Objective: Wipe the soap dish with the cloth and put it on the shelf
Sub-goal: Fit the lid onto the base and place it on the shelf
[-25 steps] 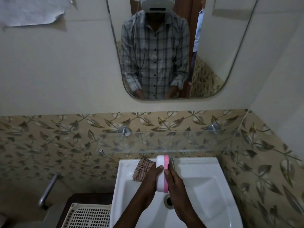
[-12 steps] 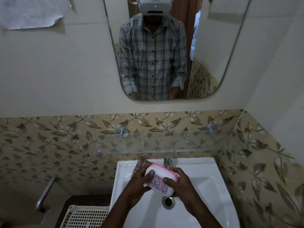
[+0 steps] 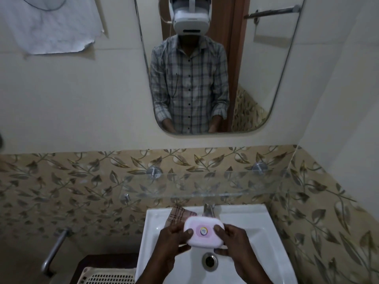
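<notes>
I hold the soap dish over the middle of the sink, lid face up, just in front of the tap. My left hand grips its left end and my right hand its right end, fingers clenched on it, thumbs on top. The cloth lies on the sink's back edge, behind the dish. The glass shelf sits above.

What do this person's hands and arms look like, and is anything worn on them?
Both hands, left hand and right hand, are bare: no gloves, rings or watch visible. The forearms are uncovered too. The mirror shows a grey-and-white checked shirt with its sleeves rolled up.
</notes>
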The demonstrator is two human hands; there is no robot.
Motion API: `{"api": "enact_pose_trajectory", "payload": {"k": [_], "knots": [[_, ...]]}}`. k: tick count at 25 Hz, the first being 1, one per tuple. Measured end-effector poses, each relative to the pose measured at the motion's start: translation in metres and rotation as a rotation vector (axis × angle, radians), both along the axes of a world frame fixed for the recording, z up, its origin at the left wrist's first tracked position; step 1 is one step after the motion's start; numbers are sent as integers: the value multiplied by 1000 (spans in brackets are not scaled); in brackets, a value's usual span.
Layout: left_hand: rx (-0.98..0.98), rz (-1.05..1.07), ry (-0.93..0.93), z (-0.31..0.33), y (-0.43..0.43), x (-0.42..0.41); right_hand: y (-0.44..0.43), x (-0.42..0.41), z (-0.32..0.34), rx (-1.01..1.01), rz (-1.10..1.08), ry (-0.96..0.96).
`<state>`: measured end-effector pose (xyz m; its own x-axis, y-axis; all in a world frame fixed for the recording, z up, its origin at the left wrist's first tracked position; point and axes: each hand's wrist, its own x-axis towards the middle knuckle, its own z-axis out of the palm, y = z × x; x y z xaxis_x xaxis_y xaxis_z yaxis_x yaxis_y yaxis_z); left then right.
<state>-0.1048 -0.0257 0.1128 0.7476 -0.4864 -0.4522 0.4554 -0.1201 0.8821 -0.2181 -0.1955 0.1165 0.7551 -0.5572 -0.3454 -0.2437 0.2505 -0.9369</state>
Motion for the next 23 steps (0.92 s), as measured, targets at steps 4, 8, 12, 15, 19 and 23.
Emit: {"api": "enact_pose_trajectory", "payload": {"k": [4,8,12,15,19,23], "knots": [[-74,62,-179,49,-16,14,-12,19,39,-125,-81,-73],[-39,142,-313,105,-50,54,-40,63,89,-267,-95,-125],[128,160,-367,129,-82,87,-69,111,107,-613,-163,93],[291,120,-399,130,-94,96,-82,130,105,-827,-109,263],[351,92,-406,121,-102,95,-85,134,93,-865,-78,367],[342,108,-416,117,-106,92,-89,132,84,-857,-112,340]]}}
